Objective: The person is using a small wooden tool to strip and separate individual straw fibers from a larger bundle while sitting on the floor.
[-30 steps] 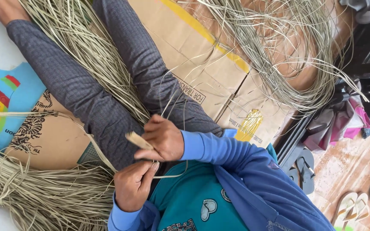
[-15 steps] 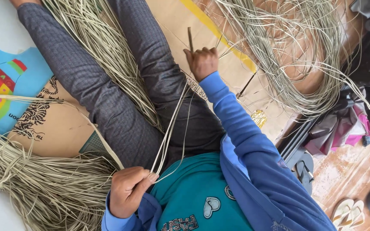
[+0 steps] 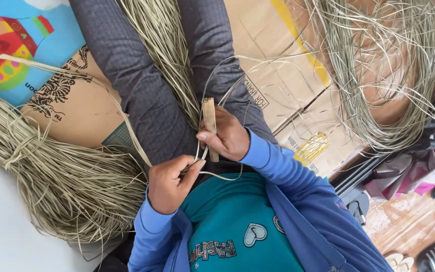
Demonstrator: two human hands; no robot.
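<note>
Right hand (image 3: 230, 137): fingers clenched around a short flat wooden stick (image 3: 209, 122), held upright at frame centre; the stick's top stands clear above the fist.
Left hand (image 3: 169, 181): fingers pinched shut on a thin pale grass strand (image 3: 201, 151), just below and left of the right hand; the thumb tip nearly touches the stick's lower end.
Strand: runs from the left-hand pinch up past the stick and loops above it; a second loop hangs below the right hand.
Legs (image 3: 142, 95): grey trousers, stretched toward the top of the frame, directly behind both hands.
Loose grass, centre (image 3: 164, 45): lies between the legs.
Grass bundle (image 3: 51, 171): large, tied, left of frame.
Tangled grass (image 3: 383, 65): upper right, on flattened cardboard (image 3: 278, 60).
Sandals (image 3: 429, 254): lower right corner, on the floor.
</note>
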